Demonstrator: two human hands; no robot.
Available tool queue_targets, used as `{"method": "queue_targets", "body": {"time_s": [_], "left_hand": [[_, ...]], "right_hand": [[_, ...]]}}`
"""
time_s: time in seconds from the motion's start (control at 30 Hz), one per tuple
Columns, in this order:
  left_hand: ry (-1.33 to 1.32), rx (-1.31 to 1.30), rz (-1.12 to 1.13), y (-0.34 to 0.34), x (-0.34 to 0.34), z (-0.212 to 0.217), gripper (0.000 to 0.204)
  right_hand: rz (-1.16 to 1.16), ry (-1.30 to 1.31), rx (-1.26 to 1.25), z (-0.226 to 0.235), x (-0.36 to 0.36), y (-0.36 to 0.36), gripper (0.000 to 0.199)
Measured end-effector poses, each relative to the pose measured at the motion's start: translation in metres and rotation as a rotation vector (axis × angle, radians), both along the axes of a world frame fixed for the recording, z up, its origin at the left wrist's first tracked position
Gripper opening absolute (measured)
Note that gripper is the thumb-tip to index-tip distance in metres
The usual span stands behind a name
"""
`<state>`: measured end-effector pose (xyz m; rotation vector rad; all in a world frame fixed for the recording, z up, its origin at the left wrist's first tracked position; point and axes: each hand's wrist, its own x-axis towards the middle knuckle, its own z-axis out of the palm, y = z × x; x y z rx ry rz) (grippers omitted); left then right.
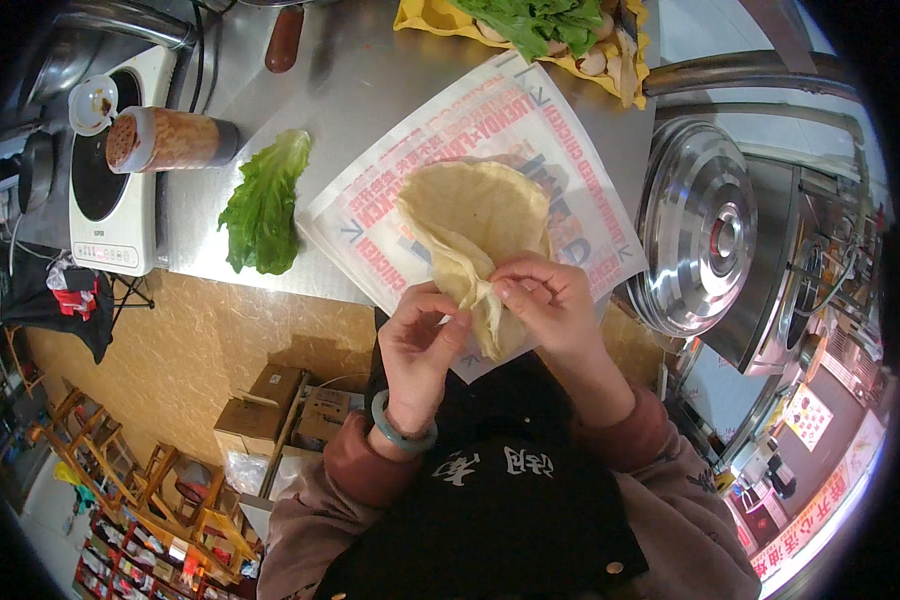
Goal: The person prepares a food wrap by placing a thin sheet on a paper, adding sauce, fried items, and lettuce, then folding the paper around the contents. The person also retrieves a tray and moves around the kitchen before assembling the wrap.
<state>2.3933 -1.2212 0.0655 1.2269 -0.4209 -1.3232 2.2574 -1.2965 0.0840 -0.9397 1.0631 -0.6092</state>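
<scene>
Both hands pinch the near end of a thin, pale yellow flatbread [480, 205], which is gathered into folds there and spreads out flat away from me. My left hand [425, 345] grips the folds from the left with thumb and fingers. From the right, my right hand [547, 300] pinches the same gathered part. Under the bread lies a white printed paper sheet [365, 200], set cornerwise on the steel counter with its near corner past the edge. To its left rests a green lettuce leaf [268, 205] on the bare metal.
A shaker bottle [175, 140] of reddish-brown seasoning lies near the white induction cooker [150, 225] at left. At the back are a brown handle [284, 40] and a yellow tray [435, 15] with greens and eggs. A lidded steel pot [705, 230] stands at right.
</scene>
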Motion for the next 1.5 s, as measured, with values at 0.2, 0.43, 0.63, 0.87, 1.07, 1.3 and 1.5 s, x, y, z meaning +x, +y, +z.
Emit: {"method": "queue_targets", "body": {"time_s": [0.2, 0.43, 0.63, 0.87, 1.07, 1.3, 1.5], "left_hand": [[-0.043, 0.1, -0.034, -0.004, 0.002, 0.003, 0.011], [-0.019, 0.103, -0.069, -0.008, 0.009, 0.004, 0.012], [0.067, 0.06, -0.067, -0.004, 0.007, 0.002, 0.014], [0.156, 0.128, 0.084, 0.002, 0.0, 0.0, 0.012], [0.408, 0.12, 0.183, 0.012, 0.005, -0.004, 0.012], [0.326, 0.157, 0.148, 0.014, 0.019, -0.006, 0.017], [-0.037, 0.124, -0.081, 0.004, 0.013, -0.005, 0.04]], "right_hand": [[0.072, 0.088, -0.145, 0.007, 0.005, 0.001, 0.012], [0.095, 0.118, -0.173, 0.011, 0.008, 0.002, 0.01], [0.023, 0.161, -0.104, 0.01, 0.01, 0.005, 0.009], [-0.117, 0.112, -0.152, -0.006, 0.001, 0.005, 0.009], [-0.286, -0.06, 0.033, -0.019, -0.017, -0.005, 0.008], [-0.299, -0.09, 0.191, -0.018, -0.022, -0.011, 0.009], [-0.109, 0.01, 0.071, -0.014, -0.004, -0.004, 0.014]]}}
